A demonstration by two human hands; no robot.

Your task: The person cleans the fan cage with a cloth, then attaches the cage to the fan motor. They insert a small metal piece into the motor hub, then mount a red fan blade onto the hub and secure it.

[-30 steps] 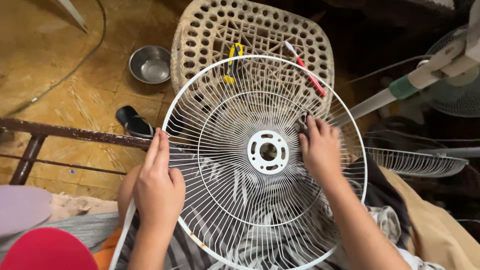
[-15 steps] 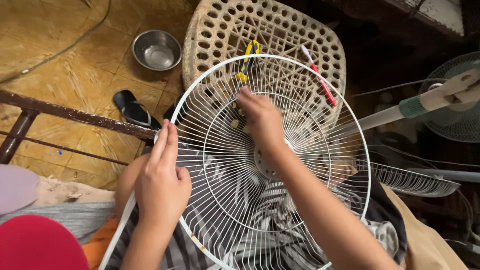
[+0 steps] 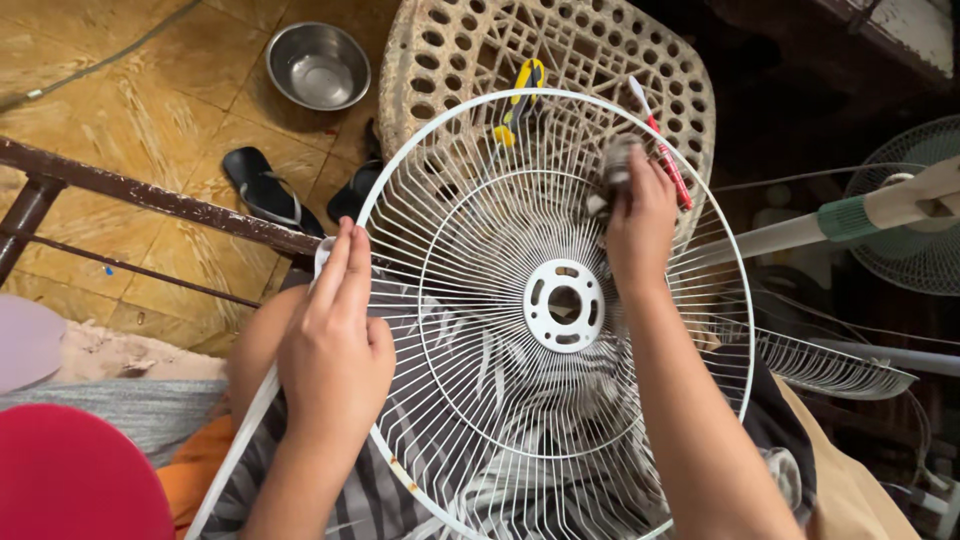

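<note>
White wire fan guard point(image 3: 470, 400) lies face-up across the lap, hub just left of the right wrist. Left hand point(image 3: 335, 345) is clamped on the guard's left rim; right hand point(image 3: 640, 215), nearer the far rim, pinches a small grey rag point(image 3: 612, 170) against the upper wires. Yellow screwdriver point(image 3: 520, 95) sits beyond on the stool.

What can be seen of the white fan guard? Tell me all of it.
The white fan guard is a round wire grille: thin radial wires, an outer rim, an inner ring and a flat hub plate with a centre hole and slots. Rust specks mark the lower rim. It lies tilted over the person's lap. The left hand grips its left rim; the right hand presses a dark cloth on the upper wires.
</note>
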